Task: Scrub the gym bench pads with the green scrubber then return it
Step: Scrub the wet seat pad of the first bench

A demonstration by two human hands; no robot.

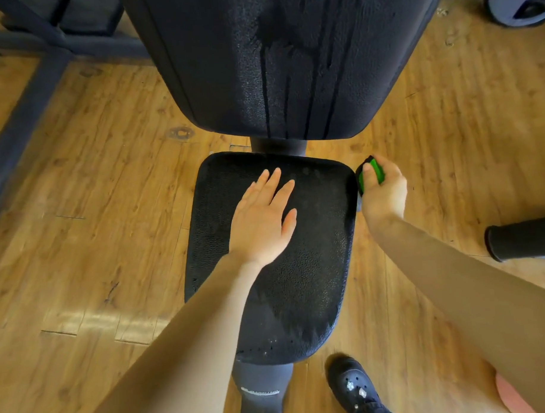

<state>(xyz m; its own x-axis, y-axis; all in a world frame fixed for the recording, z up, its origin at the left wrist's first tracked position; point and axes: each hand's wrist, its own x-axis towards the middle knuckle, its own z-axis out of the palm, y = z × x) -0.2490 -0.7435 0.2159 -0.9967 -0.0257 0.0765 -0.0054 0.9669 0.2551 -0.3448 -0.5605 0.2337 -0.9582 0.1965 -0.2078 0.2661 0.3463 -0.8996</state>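
While the left hand (265, 217) lies flat on the black seat pad (316, 260), fingers straight and slightly spread, holding nothing, the right hand (383, 191) grips the green scrubber (375, 169), fingers curled round it, pressing it against the pad's right edge. Beyond the left fingertips, the backrest pad (291, 66) shows wet streaks. A black shoe (356, 385) stands on the wooden floor (96, 243).

My left hand (262, 216) lies flat, palm down, fingers straight and pointing toward one o'clock. My right hand (383, 191), off at three o'clock from it, is curled tight in a grip, both forearms bare.
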